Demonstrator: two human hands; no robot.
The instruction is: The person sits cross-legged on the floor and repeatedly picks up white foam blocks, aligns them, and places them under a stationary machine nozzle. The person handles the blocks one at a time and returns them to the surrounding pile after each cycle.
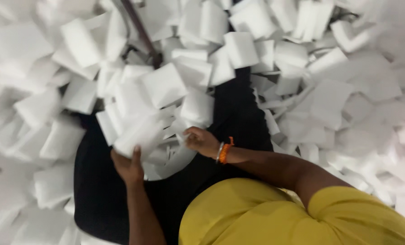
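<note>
A heap of white foam blocks [238,47] fills the frame; at lower centre, left hand [127,165] steadies a gripped block [136,136] while right hand [202,141] pinches thin strips [175,124].

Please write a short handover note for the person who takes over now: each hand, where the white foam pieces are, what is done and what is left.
Left hand: holds a foam block from below, fingers around its lower edge.
Right hand: wrist with orange band, fingers at thin foam strips beside that block; grip cannot be told.
Things: loose white blocks lie piled all around, over a black cloth on the lap.
Done: one block is in hand.
Left: most of the pile lies unsorted.
</note>
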